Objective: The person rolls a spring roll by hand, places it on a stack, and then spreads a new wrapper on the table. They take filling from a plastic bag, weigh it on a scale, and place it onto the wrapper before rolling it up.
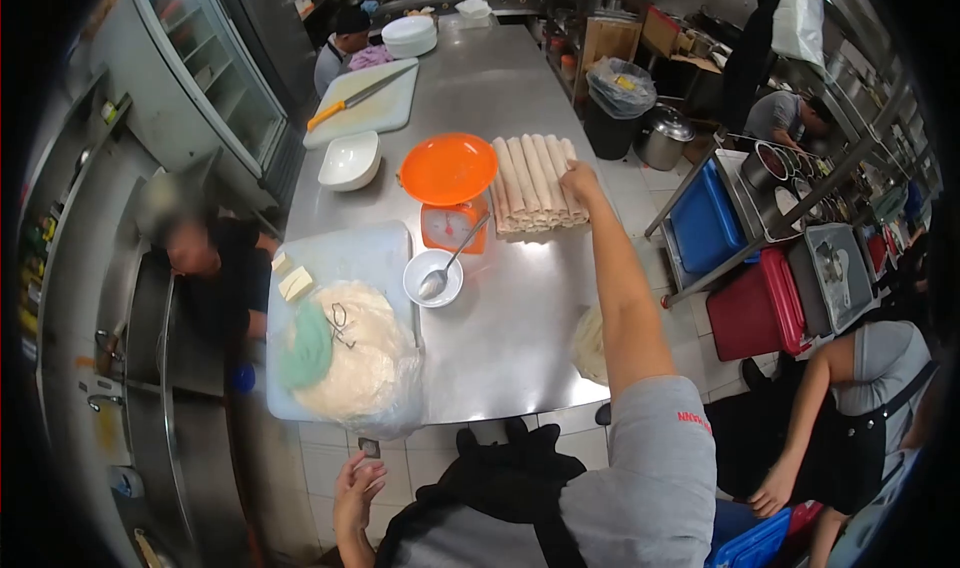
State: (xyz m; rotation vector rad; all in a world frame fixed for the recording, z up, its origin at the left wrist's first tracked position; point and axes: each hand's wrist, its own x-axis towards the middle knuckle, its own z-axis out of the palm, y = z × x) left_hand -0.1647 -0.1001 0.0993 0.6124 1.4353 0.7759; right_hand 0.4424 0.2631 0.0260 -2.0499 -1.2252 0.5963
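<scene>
Nearest, the left hand [357, 488] is held off the steel table [500, 353], fingers loosely half open, empty. Farther off, beside the orange plate [448, 170], the stacked rolls [530, 188] are touched by the right hand [580, 181], fingers curled; whether 1 is gripped cannot be told.

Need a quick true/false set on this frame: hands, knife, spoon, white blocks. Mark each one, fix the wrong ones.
1. The right hand is at the stack of pale rolls. True.
2. The left hand is on the knife. False: it is beyond the table's near edge, away from the knife.
3. The knife lies on a cutting board. True.
4. The spoon is in the orange dish. False: it rests in the small white bowl.
5. The white blocks sit on the nearer board. True.
</scene>
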